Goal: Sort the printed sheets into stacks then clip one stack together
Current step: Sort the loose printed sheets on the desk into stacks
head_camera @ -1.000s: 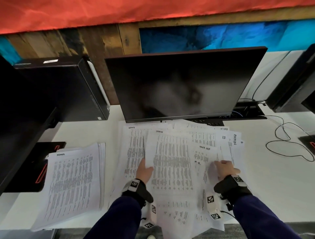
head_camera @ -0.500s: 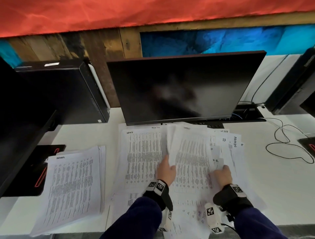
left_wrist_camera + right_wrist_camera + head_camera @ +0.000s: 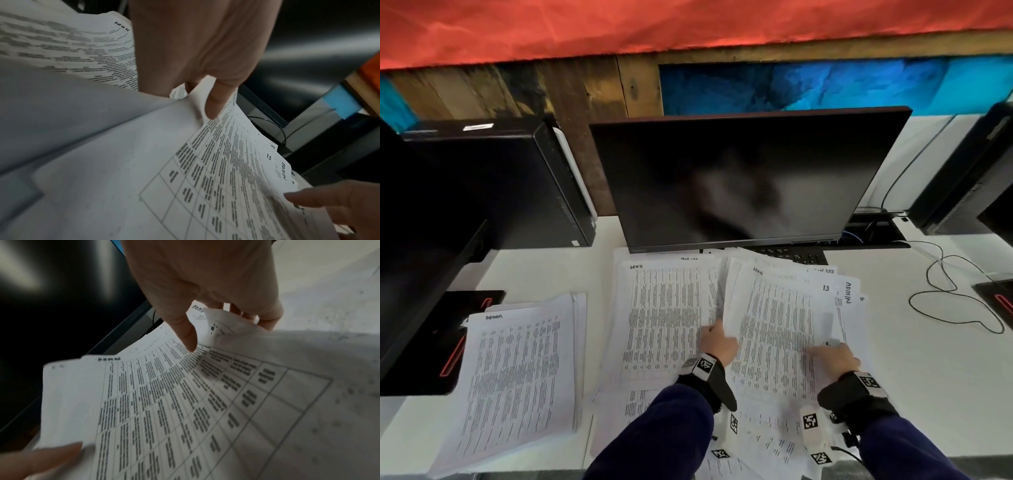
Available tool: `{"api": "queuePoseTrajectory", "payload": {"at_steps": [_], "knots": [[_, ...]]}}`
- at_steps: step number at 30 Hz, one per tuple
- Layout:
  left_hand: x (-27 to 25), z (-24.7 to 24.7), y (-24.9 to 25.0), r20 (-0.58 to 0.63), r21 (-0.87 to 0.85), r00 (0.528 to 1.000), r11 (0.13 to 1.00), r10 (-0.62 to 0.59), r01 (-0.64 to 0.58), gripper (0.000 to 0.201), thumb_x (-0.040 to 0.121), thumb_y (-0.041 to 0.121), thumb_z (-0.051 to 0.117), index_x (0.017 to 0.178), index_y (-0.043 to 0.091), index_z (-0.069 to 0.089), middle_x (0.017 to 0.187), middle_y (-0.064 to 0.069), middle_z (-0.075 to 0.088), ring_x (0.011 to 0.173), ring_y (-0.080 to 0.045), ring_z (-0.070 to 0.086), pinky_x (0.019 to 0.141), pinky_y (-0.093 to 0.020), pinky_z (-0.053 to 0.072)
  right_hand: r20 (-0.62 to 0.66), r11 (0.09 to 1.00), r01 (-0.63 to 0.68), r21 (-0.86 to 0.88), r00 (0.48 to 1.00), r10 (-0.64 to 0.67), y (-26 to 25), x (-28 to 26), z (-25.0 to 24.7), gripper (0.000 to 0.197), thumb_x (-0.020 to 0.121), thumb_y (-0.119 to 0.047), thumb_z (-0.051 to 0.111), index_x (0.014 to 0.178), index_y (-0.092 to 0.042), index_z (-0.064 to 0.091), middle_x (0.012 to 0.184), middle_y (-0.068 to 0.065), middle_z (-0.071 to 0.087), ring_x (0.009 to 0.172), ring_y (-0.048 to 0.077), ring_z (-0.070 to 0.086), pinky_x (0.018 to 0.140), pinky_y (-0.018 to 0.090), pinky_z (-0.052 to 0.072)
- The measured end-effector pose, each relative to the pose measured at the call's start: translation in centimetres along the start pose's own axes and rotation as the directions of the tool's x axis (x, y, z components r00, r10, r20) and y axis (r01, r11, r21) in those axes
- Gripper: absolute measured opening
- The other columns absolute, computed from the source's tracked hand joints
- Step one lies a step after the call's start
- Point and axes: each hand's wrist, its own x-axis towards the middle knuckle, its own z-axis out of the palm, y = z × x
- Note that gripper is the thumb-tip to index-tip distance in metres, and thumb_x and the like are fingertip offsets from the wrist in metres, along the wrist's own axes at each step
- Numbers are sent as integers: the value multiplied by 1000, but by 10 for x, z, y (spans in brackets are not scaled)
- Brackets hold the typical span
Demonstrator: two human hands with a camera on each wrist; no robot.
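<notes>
A loose pile of printed sheets [image 3: 664, 315] covers the white desk [image 3: 914, 370] in front of me. A separate stack of sheets [image 3: 517, 377] lies to the left. My left hand [image 3: 714, 334] grips the left edge of a bundle of sheets [image 3: 774, 325] lifted off the pile, thumb [image 3: 213, 104] on top and fingers underneath. My right hand [image 3: 825, 351] holds the bundle's right side, thumb [image 3: 187, 335] on the printed face and fingers [image 3: 267, 321] curled under the edge. The top sheet [image 3: 185, 402] shows a table headed "ADMIN".
A dark monitor [image 3: 739, 181] stands right behind the pile, with a keyboard [image 3: 791, 255] partly under the sheets. A black computer tower [image 3: 493, 185] is at the back left and another [image 3: 969, 178] at the right. A black cable [image 3: 945, 291] loops on the right.
My left hand moved right from the pile's left part to the bundle's left edge. Both hands took up the bundle, and it now sits lower and further right.
</notes>
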Motion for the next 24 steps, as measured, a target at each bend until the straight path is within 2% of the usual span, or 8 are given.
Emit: {"api": "queuePoseTrajectory", "payload": {"at_steps": [3, 6, 9, 11, 15, 17, 20, 24], "knots": [[-9, -1, -1, 25, -19, 998, 998, 64, -64, 43, 92, 4, 41, 133, 14, 44, 128, -9, 55, 109, -25, 57, 93, -32, 50, -33, 999, 33, -13, 999, -33, 2, -4, 1, 54, 79, -28, 67, 126, -7, 51, 125, 25, 48, 111, 43, 49, 99, 44, 42], [-19, -15, -5, -15, -38, 994, 993, 111, -111, 46, 96, 7, 39, 142, 14, 35, 138, -6, 50, 117, -22, 54, 101, -32, 45, -76, 985, 128, 116, 990, -120, 0, -4, 3, 40, 83, -12, 59, 120, -1, 53, 117, 24, 56, 105, 40, 55, 95, 45, 45], [-20, -50, -19, -100, -96, 994, 993, 53, -62, 50, 95, 11, 43, 144, 14, 32, 142, -6, 46, 129, -26, 46, 110, -38, 36, -93, 900, 209, 383, 978, -187, -9, -14, 12, 27, 86, -11, 59, 113, -7, 55, 108, 18, 62, 95, 33, 59, 82, 39, 46], [-17, -84, -37, -171, -118, 985, 993, -9, -11, 53, 92, 10, 45, 143, 13, 33, 142, -7, 46, 129, -28, 45, 111, -39, 34, -66, 868, 261, 423, 964, -258, -22, -25, 25, 24, 88, -20, 60, 110, -11, 57, 105, 14, 64, 94, 33, 63, 82, 39, 48], [-12, -145, -73, -332, -98, 930, 986, -159, 133, 55, 92, 6, 43, 145, 8, 31, 145, -13, 42, 130, -33, 42, 109, -37, 33, 96, 870, 324, 372, 919, -383, -47, -50, 57, 31, 91, -19, 57, 119, -5, 58, 106, 9, 63, 99, 29, 61, 83, 34, 47], [-11, -163, -89, -375, -72, 890, 965, -262, 253, 54, 91, 8, 44, 143, 7, 30, 143, -18, 37, 129, -37, 39, 107, -41, 34, 177, 881, 356, 310, 889, -422, -56, -58, 75, 34, 92, -14, 56, 125, -4, 56, 116, 8, 60, 106, 24, 56, 91, 32, 43], [-10, -169, -102, -309, -121, 886, 938, -346, 325, 58, 87, 14, 47, 142, 9, 28, 140, -17, 36, 126, -36, 42, 107, -41, 37, 236, 900, 354, 254, 880, -413, -73, -67, 95, 48, 93, -14, 55, 138, -2, 43, 139, 13, 48, 124, 27, 47, 107, 38, 37], [-10, -165, -110, -277, -144, 882, 924, -381, 354, 56, 86, 19, 48, 141, 13, 37, 139, -14, 42, 122, -33, 47, 104, -34, 37, 284, 931, 186, 313, 917, -279, -88, -73, 115, 76, 86, -24, 67, 145, 0, 27, 147, 16, 36, 129, 35, 43, 100, 41, 43]]}}
